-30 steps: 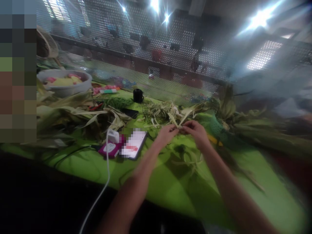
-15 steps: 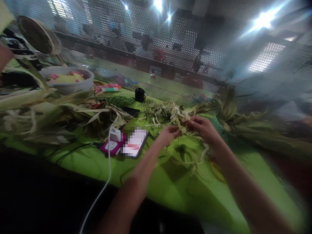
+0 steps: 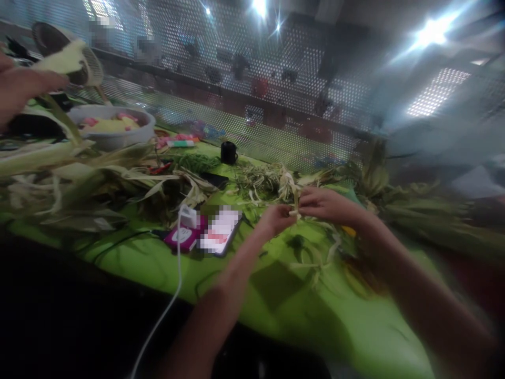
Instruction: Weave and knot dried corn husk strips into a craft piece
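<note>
My left hand (image 3: 276,219) and my right hand (image 3: 325,205) meet above the green table (image 3: 276,310), both pinched on a pale strip of corn husk (image 3: 295,200) that stands up between the fingertips. More husk strips (image 3: 315,258) trail down below my hands onto the cloth. A heap of shredded husk (image 3: 256,181) lies just behind my hands.
A phone (image 3: 220,230) and a pink device (image 3: 182,237) with a white charger cable (image 3: 173,295) lie left of my hands. Piles of husks (image 3: 79,184) cover the left, a grey bowl (image 3: 112,134) and black cup (image 3: 228,152) stand behind. Another person's hand (image 3: 23,89) holds husk at far left.
My hands rose slightly and shifted right, still working the same husk strip. Another person's hand with a husk came into view at the far left.
</note>
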Available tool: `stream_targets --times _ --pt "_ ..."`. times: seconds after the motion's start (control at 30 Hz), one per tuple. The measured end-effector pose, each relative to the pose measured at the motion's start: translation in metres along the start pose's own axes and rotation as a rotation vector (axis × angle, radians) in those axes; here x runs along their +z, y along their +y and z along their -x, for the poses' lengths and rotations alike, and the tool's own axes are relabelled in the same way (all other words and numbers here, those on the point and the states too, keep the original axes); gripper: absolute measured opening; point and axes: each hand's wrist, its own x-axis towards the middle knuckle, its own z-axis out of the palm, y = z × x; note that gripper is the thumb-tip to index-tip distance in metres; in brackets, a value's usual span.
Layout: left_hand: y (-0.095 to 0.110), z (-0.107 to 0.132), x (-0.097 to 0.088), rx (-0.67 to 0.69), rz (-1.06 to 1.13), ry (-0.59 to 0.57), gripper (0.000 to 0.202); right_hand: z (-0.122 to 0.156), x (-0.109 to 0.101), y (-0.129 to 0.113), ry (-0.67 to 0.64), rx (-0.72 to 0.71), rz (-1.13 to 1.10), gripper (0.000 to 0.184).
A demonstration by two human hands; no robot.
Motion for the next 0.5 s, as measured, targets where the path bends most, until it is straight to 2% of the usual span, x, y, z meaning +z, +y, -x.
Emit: stream_targets --times 0.17,0.5 --pt "0.003 0.001 -0.002 0.107 -0.207 0.036 0.023 -0.007 0.005 0.004 -0.030 -0.024 0.118 0.029" --pt "-0.002 -0.003 0.000 0.151 -0.285 0.037 0.022 -0.005 0.016 0.003 0.038 -0.032 0.122 0.017"
